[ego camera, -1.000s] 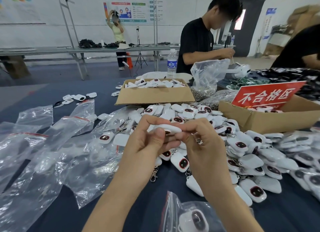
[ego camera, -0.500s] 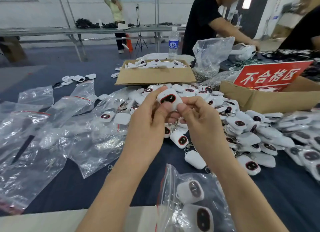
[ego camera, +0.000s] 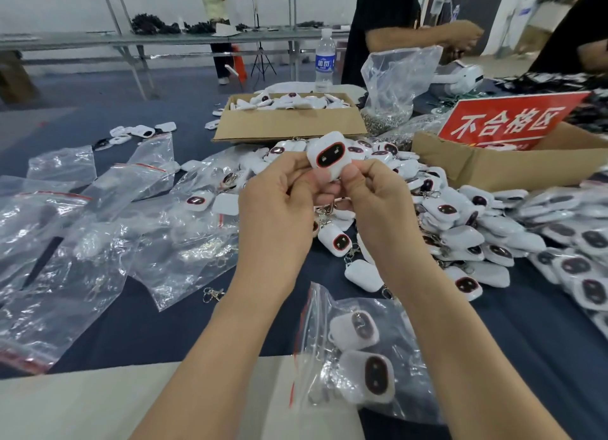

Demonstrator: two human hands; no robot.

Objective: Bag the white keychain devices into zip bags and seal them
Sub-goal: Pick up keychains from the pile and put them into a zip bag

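Note:
A white keychain device [ego camera: 329,155] with a dark red-rimmed face is held up above the table, face toward me. My left hand [ego camera: 279,202] and my right hand [ego camera: 378,202] both pinch its lower edge between thumb and fingers. Its clasp hangs hidden behind my fingers. A zip bag [ego camera: 358,357] holding two devices lies near the table's front edge, under my right forearm. A big pile of loose devices [ego camera: 460,222] spreads to the right. Several empty zip bags [ego camera: 98,229] lie to the left.
A cardboard box [ego camera: 289,123] full of devices stands behind the pile. Another box with a red sign [ego camera: 513,123] sits at the right. A water bottle [ego camera: 325,61] and a clear bag of metal clasps [ego camera: 394,87] stand further back, where two people work.
Both hands have turned the device from edge-on to face me and raised it. The view has tilted down, bringing the filled zip bag and the table's front edge into sight.

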